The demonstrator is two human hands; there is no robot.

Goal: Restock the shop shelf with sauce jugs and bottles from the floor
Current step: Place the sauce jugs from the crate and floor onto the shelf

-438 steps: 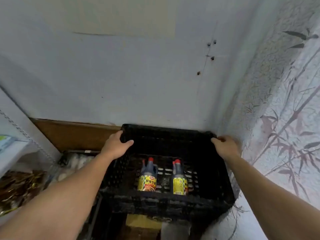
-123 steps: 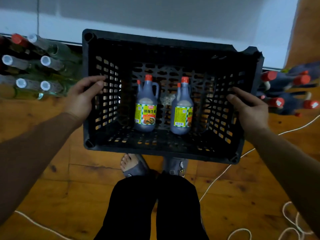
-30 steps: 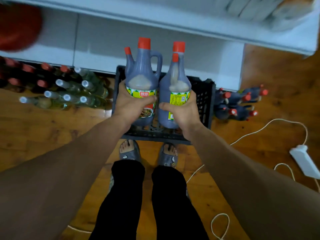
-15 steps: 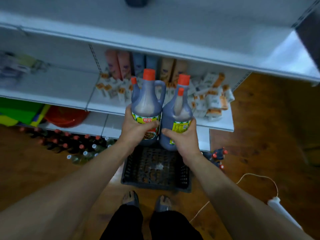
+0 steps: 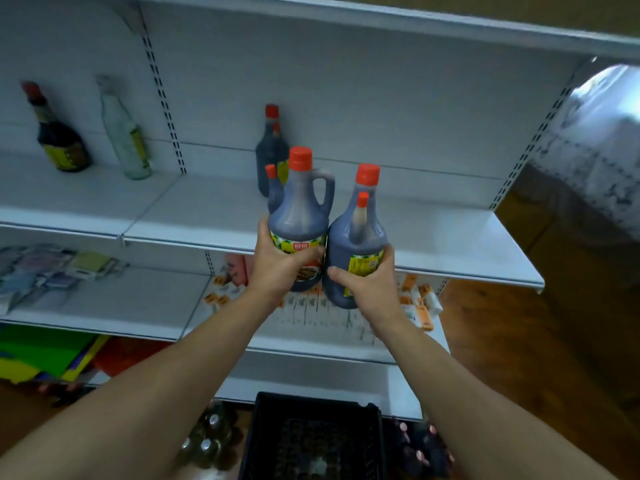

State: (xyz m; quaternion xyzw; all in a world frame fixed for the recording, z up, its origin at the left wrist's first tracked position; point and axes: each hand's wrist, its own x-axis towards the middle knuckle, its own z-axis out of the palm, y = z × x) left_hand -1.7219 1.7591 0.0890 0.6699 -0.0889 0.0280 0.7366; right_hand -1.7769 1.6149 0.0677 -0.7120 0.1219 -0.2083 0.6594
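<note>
Left grip (image 5: 277, 268) clasps left jug (image 5: 298, 216), right grip (image 5: 370, 287) clasps right jug (image 5: 341, 245); both lifted higher, at upper shelf (image 5: 450, 237).

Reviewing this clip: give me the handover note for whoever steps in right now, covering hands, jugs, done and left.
Left hand grips the left jug; right hand grips the right jug.
Both are held upright in the air before the shelf, not set down.
Done: one dark jug stands at the shelf's back.
Left: place both jugs, then shelve the floor bottles beside the black crate.
</note>
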